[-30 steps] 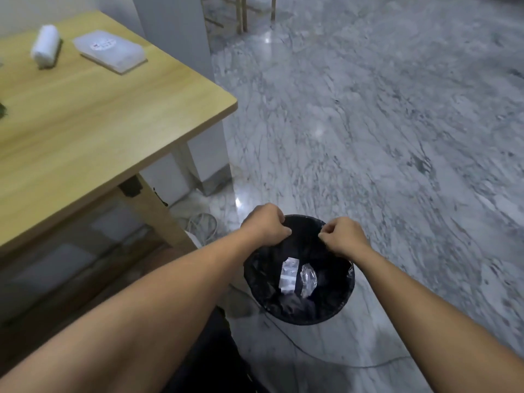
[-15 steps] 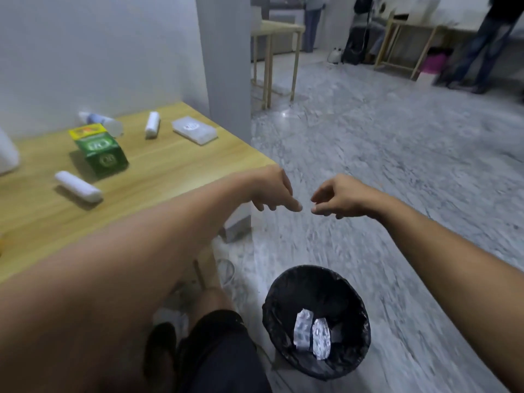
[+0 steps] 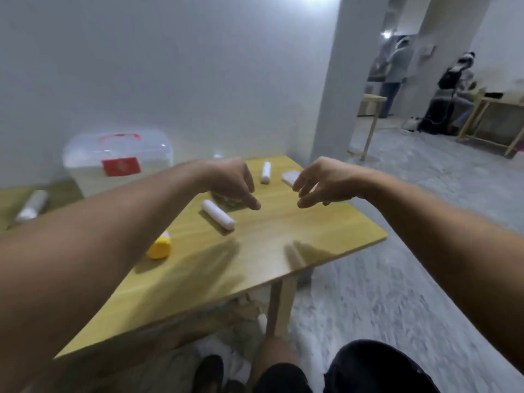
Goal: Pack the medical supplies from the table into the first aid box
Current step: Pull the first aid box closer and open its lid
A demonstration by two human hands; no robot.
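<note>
A clear plastic first aid box (image 3: 117,163) with a red label and red handle stands closed at the back left of the wooden table (image 3: 269,251). On the table lie a white bandage roll (image 3: 217,214), a second white roll (image 3: 265,172), a flat white packet (image 3: 290,177), a green carton (image 3: 231,202) mostly hidden under my left hand, a yellow-capped bottle (image 3: 159,246) and a white bottle (image 3: 31,207). My left hand (image 3: 235,184) and my right hand (image 3: 323,184) hover above the table with fingers apart and nothing in them.
A white wall and a pillar (image 3: 337,80) stand behind the table. Beyond the pillar are other wooden tables (image 3: 371,120) and two people (image 3: 397,72). The marble floor (image 3: 397,279) lies to the right. My knees (image 3: 365,367) show at the bottom.
My view has swung up from the black bin on the floor to the table. Both hands rose from the bin's rim to above the tabletop and their fingers have spread.
</note>
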